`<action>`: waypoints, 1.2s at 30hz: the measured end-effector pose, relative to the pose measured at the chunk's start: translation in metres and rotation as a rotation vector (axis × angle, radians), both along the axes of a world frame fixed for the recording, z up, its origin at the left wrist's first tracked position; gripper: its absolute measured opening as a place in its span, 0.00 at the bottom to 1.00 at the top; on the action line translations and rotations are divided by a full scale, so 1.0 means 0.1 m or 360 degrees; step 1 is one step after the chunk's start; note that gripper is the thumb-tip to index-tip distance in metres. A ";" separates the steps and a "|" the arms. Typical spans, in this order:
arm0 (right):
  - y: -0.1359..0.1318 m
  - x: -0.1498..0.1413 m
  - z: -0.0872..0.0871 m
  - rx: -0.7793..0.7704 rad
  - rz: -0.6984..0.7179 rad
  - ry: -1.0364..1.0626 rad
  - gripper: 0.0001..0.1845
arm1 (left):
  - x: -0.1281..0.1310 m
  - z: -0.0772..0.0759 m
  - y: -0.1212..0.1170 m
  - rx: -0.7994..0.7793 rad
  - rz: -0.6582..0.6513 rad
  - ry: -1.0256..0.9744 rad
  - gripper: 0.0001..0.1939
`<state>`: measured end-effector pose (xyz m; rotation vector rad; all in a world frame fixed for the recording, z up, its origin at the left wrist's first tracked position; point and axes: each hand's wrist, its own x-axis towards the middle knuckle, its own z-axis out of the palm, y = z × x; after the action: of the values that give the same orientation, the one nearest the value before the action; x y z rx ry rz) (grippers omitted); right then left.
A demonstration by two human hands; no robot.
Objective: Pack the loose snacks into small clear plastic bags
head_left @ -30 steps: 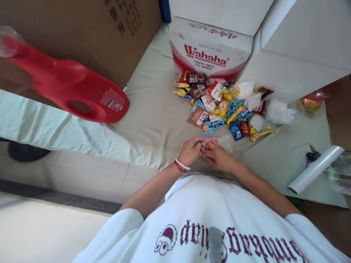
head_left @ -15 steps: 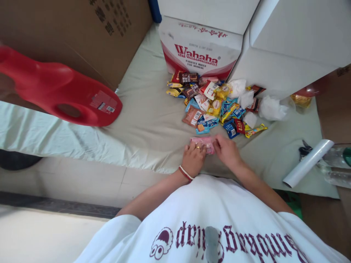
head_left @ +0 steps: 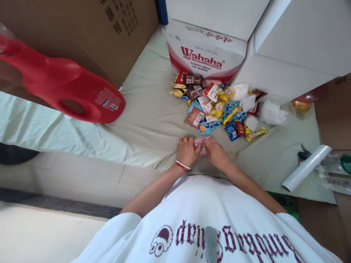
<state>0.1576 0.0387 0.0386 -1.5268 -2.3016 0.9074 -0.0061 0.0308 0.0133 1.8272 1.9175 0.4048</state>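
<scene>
Between my two hands a pink packet [head_left: 202, 147] lies on the light green cloth [head_left: 149, 128], close to my body. My left hand [head_left: 188, 150], with a ring and a beaded bracelet, grips the packet's left end. At the other end, the fingers of my right hand [head_left: 215, 151] are closed on its upper right part. Parts of the packet are hidden under the fingers. Just beyond lies a heap of wrapped snacks, with a blue packet [head_left: 206, 126], a brown packet [head_left: 195, 117] and a yellow packet [head_left: 217, 109] among them.
A white-and-red water carton [head_left: 205, 54] stands behind the snacks, by white boxes [head_left: 285, 69]. On the left a red jug-shaped bottle [head_left: 79, 89] lies before a brown carton [head_left: 82, 33]. Crumpled white plastic [head_left: 273, 112], a silvery roll [head_left: 306, 168] and clear bottles [head_left: 334, 164] are at right.
My left hand has shifted to the left end of the pink packet, its thumb now toward the middle. My right fingers have moved inward over the packet. The view has shifted slightly.
</scene>
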 end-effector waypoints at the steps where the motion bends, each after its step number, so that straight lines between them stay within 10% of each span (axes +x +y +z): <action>1: -0.05 0.02 0.03 -0.0036 -0.0079 0.0152 0.16 | 0.05 0.04 -0.01 0.0011 0.0002 -0.0049 0.14; 5: -0.34 0.21 0.11 -0.0522 -0.0654 0.0993 0.20 | 0.31 0.18 -0.16 0.0280 -0.0222 -0.0335 0.08; 11: -0.71 0.63 -0.04 -0.0911 -0.1393 0.1661 0.23 | 0.70 0.12 -0.36 0.0544 -0.1381 -0.1047 0.17; 17: -0.93 1.05 -0.17 -0.0915 -0.1298 0.1728 0.32 | 0.87 0.09 -0.27 -0.0087 -0.1382 -0.1745 0.15; 23: -0.89 1.60 -0.06 -0.0806 -0.1131 0.1529 0.25 | 0.91 0.33 -0.03 -0.0844 -0.0912 -0.2283 0.17; 29: 0.09 2.99 0.05 0.0367 -0.2125 0.1904 0.12 | 0.36 0.25 0.09 -0.0489 -0.0268 -0.1814 0.15; 32: 0.89 3.62 -0.04 0.0534 -0.2657 0.1727 0.10 | 0.07 0.12 0.02 -0.0458 0.0091 -0.1520 0.18; 36: 1.78 3.97 -0.21 0.0624 -0.2674 0.1560 0.19 | -0.20 -0.04 -0.22 -0.0535 0.0360 -0.1254 0.24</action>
<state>0.5541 0.2163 0.0177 -1.5516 -0.1409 0.3844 -0.0266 0.0085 0.0097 1.0119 1.5026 0.7003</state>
